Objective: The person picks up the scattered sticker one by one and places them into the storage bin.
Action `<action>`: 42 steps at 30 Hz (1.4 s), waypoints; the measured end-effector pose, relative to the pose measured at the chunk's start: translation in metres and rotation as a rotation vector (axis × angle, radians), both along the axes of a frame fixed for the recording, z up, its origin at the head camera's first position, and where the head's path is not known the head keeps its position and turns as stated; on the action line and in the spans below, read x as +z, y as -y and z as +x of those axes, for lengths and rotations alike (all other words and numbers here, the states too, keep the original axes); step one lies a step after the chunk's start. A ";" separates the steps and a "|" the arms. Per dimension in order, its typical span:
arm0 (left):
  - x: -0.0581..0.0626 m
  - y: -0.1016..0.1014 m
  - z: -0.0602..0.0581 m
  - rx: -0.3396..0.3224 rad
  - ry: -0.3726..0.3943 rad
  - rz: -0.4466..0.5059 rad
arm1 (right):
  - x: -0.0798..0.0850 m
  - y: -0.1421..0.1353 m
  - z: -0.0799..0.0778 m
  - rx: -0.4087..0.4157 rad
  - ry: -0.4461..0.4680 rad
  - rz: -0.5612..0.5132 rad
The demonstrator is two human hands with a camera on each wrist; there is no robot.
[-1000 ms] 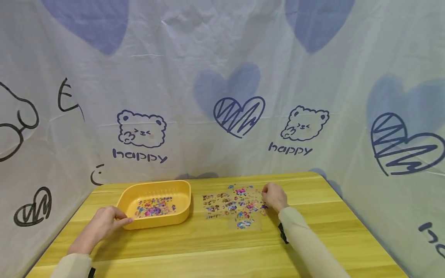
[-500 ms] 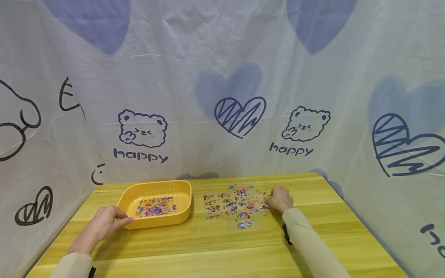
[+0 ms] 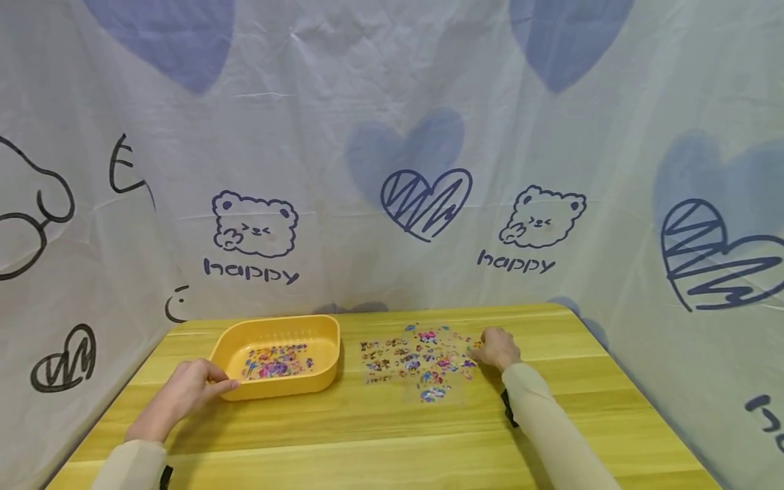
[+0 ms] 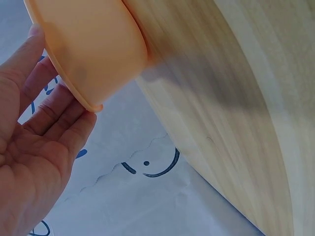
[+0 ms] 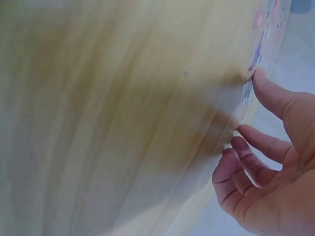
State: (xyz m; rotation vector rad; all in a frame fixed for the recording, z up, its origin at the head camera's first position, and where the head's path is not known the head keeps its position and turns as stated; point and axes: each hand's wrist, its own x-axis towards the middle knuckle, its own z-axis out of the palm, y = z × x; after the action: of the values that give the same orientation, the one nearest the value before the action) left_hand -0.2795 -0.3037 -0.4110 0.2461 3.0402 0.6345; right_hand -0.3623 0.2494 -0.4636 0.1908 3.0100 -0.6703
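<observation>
A yellow plastic basin [image 3: 278, 389] stands on the left of the table, with colourful sticker-like printed pieces [image 3: 277, 364] inside. My left hand [image 3: 184, 391] holds the near left corner of its rim; in the left wrist view the thumb and fingertips [image 4: 88, 120] lie along that rim. Clear sheets with small colourful pictures [image 3: 412, 364], like sticker sheets, lie flat and overlapping right of the basin. At their right edge is my right hand [image 3: 499, 348], thumb [image 5: 261, 81] and forefinger spread apart, tips down at the sheet's edge by the tabletop.
The wood-grain table [image 3: 367, 446] runs back to a pale hanging cloth [image 3: 343, 272] printed with hearts, bears and "happy". The same cloth closes in the left and right sides. Dark bands show at both wrists.
My right hand has shifted slightly right along the sheets' right edge, uncovering more of the printed pictures. My left hand stays at the basin's rim. The head view has moved a little.
</observation>
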 end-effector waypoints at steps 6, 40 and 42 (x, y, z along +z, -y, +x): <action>0.001 -0.001 0.000 0.006 -0.003 0.001 | 0.003 -0.002 -0.002 0.023 0.016 -0.016; 0.000 0.000 0.001 0.016 0.013 0.016 | 0.024 -0.051 0.004 0.030 -0.043 -0.031; 0.000 0.000 0.000 0.017 0.011 0.018 | 0.026 -0.055 0.003 0.049 -0.069 -0.044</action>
State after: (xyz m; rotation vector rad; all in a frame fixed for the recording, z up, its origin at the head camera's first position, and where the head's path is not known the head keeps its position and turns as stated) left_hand -0.2790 -0.3035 -0.4108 0.2171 3.0302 0.6617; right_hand -0.3591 0.3046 -0.4378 0.0935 3.0510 -0.7524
